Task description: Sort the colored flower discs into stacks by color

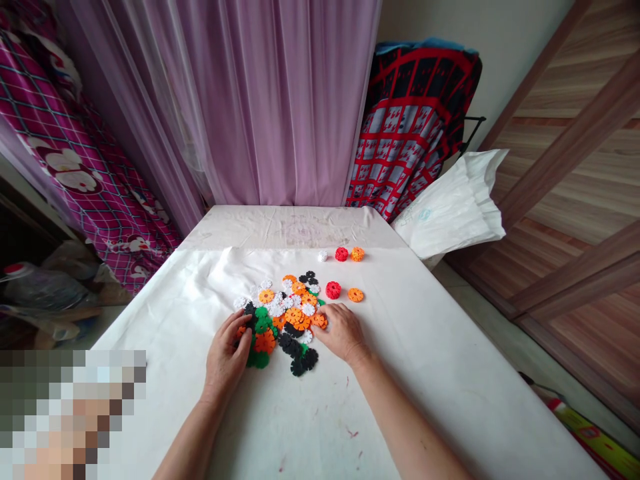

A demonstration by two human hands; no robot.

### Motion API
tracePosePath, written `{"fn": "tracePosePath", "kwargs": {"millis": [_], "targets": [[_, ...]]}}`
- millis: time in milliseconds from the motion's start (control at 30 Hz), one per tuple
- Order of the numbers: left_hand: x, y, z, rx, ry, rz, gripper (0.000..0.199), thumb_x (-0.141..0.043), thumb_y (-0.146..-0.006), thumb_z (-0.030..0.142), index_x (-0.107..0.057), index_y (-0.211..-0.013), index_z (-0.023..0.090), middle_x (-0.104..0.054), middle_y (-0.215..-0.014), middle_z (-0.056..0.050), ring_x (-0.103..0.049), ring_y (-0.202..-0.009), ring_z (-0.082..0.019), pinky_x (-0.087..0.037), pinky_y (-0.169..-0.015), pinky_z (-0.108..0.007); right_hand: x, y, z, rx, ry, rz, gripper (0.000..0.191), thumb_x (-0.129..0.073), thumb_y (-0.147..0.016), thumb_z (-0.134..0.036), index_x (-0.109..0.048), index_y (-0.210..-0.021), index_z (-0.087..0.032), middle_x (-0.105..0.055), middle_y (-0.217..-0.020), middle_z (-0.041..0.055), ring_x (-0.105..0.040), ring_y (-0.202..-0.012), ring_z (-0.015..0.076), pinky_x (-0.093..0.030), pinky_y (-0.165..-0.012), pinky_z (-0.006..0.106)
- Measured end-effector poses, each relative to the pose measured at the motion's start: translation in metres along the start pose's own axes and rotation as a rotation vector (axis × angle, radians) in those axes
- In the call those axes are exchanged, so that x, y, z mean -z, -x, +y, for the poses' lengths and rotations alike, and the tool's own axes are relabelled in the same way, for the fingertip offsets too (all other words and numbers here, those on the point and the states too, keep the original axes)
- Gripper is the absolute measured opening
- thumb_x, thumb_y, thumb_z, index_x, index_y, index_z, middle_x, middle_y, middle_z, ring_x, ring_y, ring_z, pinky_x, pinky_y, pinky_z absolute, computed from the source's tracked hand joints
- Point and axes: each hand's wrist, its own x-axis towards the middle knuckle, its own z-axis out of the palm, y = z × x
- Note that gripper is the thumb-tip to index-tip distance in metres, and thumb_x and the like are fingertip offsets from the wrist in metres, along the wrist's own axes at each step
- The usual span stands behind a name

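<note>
A loose heap of notched plastic discs, with orange discs [294,316], white discs [276,309], green discs [262,320] and black discs [298,363], lies on the white-covered table. My left hand [227,352] rests at the heap's left edge, fingers curved over black and orange discs. At the right edge, my right hand [341,331] touches an orange disc [319,321] with its fingertips. Whether either hand grips a disc is hidden. Right of the heap stand a red stack [333,290] and an orange stack [355,295].
Farther back are a white stack [323,256], a red stack [341,254] and an orange stack [357,254]. A white bag [453,207] stands beyond the table's right edge. Purple curtains [290,100] hang behind the table [425,400]. A blurred patch covers the lower left.
</note>
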Motion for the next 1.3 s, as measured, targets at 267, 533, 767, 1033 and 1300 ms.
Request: {"fn": "tracePosePath", "kwargs": {"millis": [267, 533, 767, 1033, 1300], "targets": [[0.0, 0.001, 0.0, 0.01, 0.011, -0.001, 0.038, -0.052, -0.086, 0.048, -0.072, -0.107, 0.024, -0.064, -0.133, -0.008, -0.06, -0.122, -0.025, -0.046, -0.109, -0.043, 0.003, 0.004, 0.003, -0.022, -0.005, 0.067, 0.015, -0.062, -0.076, -0.025, -0.062, -0.091, -0.023, -0.071, -0.087, 0.004, -0.064, -0.087, 0.0225, -0.048, -0.079, 0.032], [0.0, 0.001, -0.001, 0.007, 0.0, -0.004, 0.038, -0.053, -0.086, 0.049, -0.072, -0.106, 0.024, -0.065, -0.133, -0.007, -0.06, -0.122, -0.025, -0.046, -0.109, -0.042, 0.026, -0.006, 0.07, -0.388, -0.016, 0.381, 0.03, -0.062, -0.074, -0.037, -0.057, -0.1, -0.023, -0.073, -0.098, 0.0075, -0.067, -0.089, 0.0246, -0.05, -0.077, 0.034], [0.0, 0.001, -0.004, 0.007, -0.001, 0.001, 0.037, -0.055, -0.085, 0.05, -0.073, -0.107, 0.025, -0.065, -0.132, -0.006, -0.06, -0.122, -0.025, -0.049, -0.107, -0.04, 0.013, -0.012, 0.091, -0.438, -0.013, 0.349, 0.033, -0.062, -0.073, -0.037, -0.057, -0.103, -0.023, -0.074, -0.1, 0.0081, -0.067, -0.091, 0.0242, -0.05, -0.076, 0.033], [0.0, 0.002, -0.005, 0.024, -0.003, -0.012, 0.04, -0.055, -0.084, 0.052, -0.073, -0.109, 0.025, -0.065, -0.133, -0.006, -0.059, -0.123, -0.025, -0.047, -0.108, -0.042, 0.014, -0.013, 0.088, -0.435, 0.031, 0.287, 0.031, -0.064, -0.076, -0.036, -0.058, -0.104, -0.023, -0.075, -0.101, 0.0073, -0.068, -0.093, 0.0244, -0.05, -0.077, 0.034], [0.001, 0.001, -0.005, 0.005, 0.003, -0.011, 0.038, -0.055, -0.085, 0.05, -0.072, -0.109, 0.026, -0.064, -0.133, -0.006, -0.06, -0.121, -0.024, -0.047, -0.108, -0.041, 0.01, -0.012, 0.089, -0.405, 0.059, 0.279, 0.031, -0.065, -0.076, -0.034, -0.059, -0.104, -0.023, -0.075, -0.098, 0.0063, -0.068, -0.092, 0.0243, -0.049, -0.078, 0.033]]}}
